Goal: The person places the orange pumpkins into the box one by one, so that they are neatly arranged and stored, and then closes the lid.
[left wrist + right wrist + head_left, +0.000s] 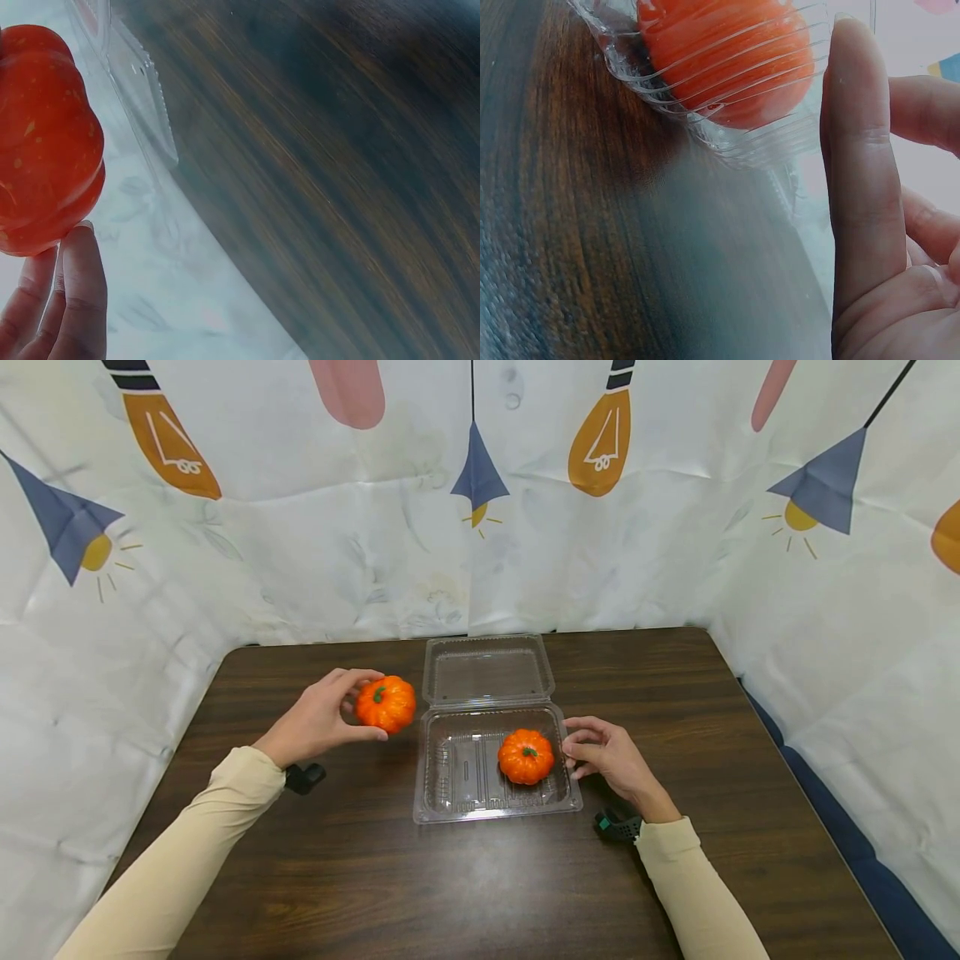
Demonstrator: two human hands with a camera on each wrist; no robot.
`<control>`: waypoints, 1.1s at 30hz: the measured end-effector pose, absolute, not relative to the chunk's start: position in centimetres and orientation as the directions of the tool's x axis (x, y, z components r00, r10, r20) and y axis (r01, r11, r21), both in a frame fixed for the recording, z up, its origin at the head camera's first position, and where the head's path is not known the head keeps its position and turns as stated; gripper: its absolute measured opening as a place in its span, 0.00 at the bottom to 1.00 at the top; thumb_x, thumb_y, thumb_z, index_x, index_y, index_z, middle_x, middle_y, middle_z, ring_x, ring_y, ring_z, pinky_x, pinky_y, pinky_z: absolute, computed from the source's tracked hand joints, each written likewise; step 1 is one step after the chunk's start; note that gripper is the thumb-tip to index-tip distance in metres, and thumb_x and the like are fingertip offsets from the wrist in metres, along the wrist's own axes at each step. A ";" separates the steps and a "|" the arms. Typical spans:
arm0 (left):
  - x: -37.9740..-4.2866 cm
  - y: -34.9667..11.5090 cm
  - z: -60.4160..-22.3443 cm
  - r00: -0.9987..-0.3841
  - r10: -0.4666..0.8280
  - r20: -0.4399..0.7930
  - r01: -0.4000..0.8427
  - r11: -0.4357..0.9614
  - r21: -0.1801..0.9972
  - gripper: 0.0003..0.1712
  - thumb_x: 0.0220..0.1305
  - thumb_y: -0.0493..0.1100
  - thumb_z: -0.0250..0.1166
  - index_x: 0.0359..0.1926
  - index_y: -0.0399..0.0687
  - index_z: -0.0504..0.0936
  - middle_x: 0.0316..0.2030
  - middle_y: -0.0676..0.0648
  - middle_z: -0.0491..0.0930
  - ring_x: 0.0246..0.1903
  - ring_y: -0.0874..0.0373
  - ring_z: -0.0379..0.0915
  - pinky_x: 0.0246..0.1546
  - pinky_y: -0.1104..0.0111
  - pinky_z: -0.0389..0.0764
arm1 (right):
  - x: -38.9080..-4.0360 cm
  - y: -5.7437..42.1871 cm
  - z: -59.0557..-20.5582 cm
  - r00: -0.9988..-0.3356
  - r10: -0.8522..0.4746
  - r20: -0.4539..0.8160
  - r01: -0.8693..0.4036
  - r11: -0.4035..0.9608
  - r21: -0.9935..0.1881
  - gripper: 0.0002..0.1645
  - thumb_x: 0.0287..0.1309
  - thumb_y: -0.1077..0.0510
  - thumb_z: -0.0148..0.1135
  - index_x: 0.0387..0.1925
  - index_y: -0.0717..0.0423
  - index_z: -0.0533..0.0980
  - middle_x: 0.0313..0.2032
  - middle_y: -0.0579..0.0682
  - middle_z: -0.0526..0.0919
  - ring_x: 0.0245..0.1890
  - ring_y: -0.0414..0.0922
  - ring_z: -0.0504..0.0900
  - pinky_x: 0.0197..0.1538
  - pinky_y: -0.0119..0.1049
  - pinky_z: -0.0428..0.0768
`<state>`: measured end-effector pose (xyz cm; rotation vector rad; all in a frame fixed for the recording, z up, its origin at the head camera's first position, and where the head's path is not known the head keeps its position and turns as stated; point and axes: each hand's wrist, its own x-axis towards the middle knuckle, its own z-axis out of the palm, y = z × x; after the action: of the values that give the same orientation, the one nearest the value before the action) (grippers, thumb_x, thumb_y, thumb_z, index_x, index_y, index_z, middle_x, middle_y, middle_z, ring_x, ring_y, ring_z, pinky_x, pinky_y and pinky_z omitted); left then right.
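The left hand pinches a miniature pumpkin, probably light and stiff, best held round its sides; the right hand looks loosely parted.

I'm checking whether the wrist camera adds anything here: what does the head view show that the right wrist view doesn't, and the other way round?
Only the head view: the left hand holding an orange pumpkin, and the green stem of the second pumpkin.

Only the right wrist view: the outer face of the container's ridged side wall up close, with the second pumpkin's side seen through it.

Both: the right hand beside the clear plastic clamshell container, the second pumpkin inside it, and the dark wooden table.
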<state>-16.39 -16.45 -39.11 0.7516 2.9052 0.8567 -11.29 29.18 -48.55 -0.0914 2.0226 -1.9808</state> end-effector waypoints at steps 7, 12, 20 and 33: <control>-16.4 -15.6 -39.1 -0.877 0.473 0.082 0.437 0.715 0.546 0.50 0.46 0.57 0.85 0.69 0.54 0.73 0.55 0.45 0.76 0.50 0.52 0.79 0.49 0.58 0.85 | -11.3 29.3 -48.7 -0.950 -0.262 -0.167 0.161 0.045 -0.986 0.32 0.67 0.61 0.67 0.68 0.68 0.68 0.38 0.44 0.87 0.29 0.41 0.85 0.33 0.36 0.89; -16.2 -15.0 -39.1 -0.866 0.496 0.068 0.443 0.695 0.567 0.50 0.47 0.58 0.84 0.70 0.56 0.72 0.55 0.45 0.75 0.50 0.52 0.78 0.48 0.55 0.87 | -11.3 29.3 -48.7 -0.951 -0.259 -0.171 0.166 0.042 -0.985 0.32 0.67 0.62 0.67 0.68 0.68 0.68 0.39 0.47 0.86 0.29 0.41 0.86 0.33 0.36 0.89; -16.1 -13.8 -38.9 -0.840 0.537 0.084 0.486 0.673 0.557 0.49 0.47 0.54 0.85 0.69 0.55 0.73 0.54 0.44 0.76 0.47 0.52 0.80 0.47 0.57 0.88 | -11.4 29.3 -48.7 -0.951 -0.252 -0.182 0.180 0.030 -0.983 0.32 0.67 0.62 0.67 0.68 0.68 0.69 0.39 0.48 0.86 0.29 0.41 0.86 0.32 0.36 0.89; -16.0 -12.2 -38.7 -0.814 0.575 0.080 0.511 0.644 0.569 0.49 0.45 0.50 0.86 0.69 0.58 0.73 0.55 0.46 0.75 0.47 0.54 0.79 0.46 0.57 0.88 | -11.5 29.1 -48.5 -0.948 -0.242 -0.205 0.203 0.035 -0.979 0.30 0.67 0.63 0.66 0.68 0.64 0.70 0.38 0.45 0.86 0.29 0.42 0.86 0.32 0.37 0.90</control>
<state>-16.00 -12.24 -38.67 0.9118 2.7496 0.9011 -11.53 29.13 -48.50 -0.0399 2.0031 -1.9843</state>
